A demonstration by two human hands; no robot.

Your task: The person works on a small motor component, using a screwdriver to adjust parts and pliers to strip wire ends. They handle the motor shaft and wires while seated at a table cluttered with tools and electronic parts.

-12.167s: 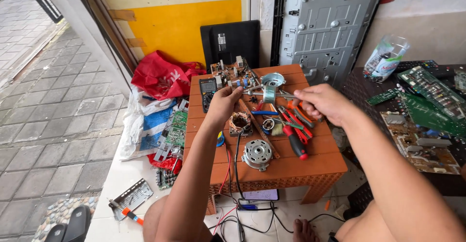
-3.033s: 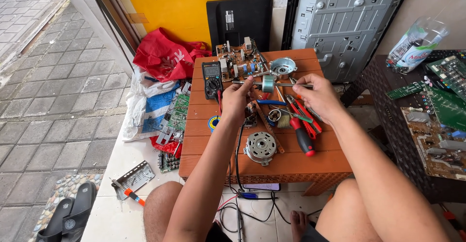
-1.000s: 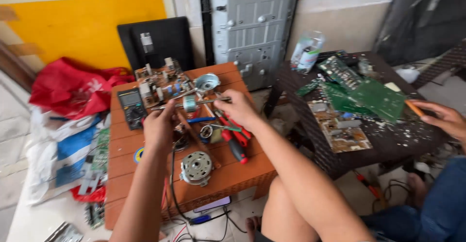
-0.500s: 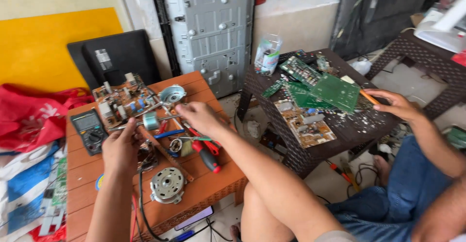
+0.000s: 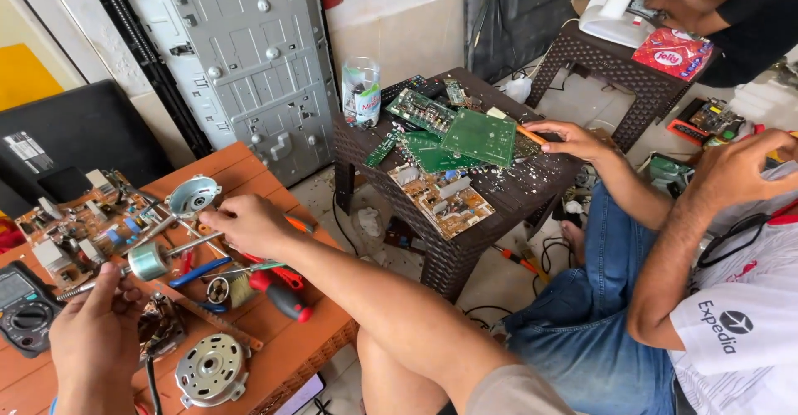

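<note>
Cluttered orange slatted bench [image 5: 274, 340]: left hand [image 5: 96, 332] pinches the silver motor rotor's shaft [image 5: 150, 259] at its twelve o'clock, right hand [image 5: 249, 224] pinching the opposite end, which might slip onto the screwdrivers [image 5: 274, 286].

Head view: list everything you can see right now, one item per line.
Rotor shaft: one, silver, held between both hands over the orange table.
Motor housing: one, silver, front of orange table.
End cap: one, pale blue-grey, back of orange table.
Circuit board: one, brown, back left of orange table.
Multimeter: one, black, left edge.
Screwdriver: one, red and black handle, by the pliers.
Green boards: several, on the dark wicker table.
Jar: one, clear, dark table corner.
Metal panel: one, grey, against wall.
Co-worker's hand: one, on dark table.
Left hand: grips shaft end.
Right hand: on shaft's other end.
</note>
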